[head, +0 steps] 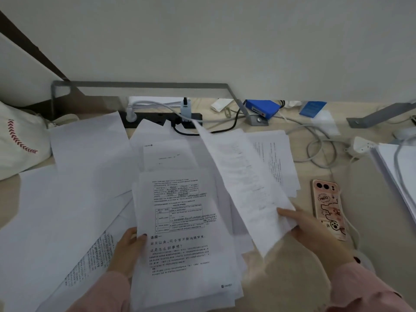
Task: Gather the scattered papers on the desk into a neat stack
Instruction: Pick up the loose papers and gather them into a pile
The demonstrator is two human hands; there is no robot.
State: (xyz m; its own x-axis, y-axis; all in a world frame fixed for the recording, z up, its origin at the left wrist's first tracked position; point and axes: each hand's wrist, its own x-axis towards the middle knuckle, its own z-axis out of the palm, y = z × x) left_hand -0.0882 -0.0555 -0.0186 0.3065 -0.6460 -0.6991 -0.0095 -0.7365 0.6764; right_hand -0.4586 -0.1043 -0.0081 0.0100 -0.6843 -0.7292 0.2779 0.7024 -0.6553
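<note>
White printed sheets lie scattered over the beige desk (281, 273). My left hand (127, 251) grips the left edge of a rough pile of printed sheets (182, 239) in the middle, thumb on the top page. My right hand (315, 233) pinches the lower corner of a lifted sheet (240, 176), which slants up toward the back of the desk and is blurred. More loose papers (74, 176) spread out at the left, and others (276, 158) lie flat at the right behind the lifted sheet.
A phone in a pink cartoon case (328, 208) lies just right of my right hand. A separate paper stack (396, 172) sits at the far right. A black power strip (162, 120), cables, a blue box (261, 109) line the back. A white bag (20, 140) rests at the left.
</note>
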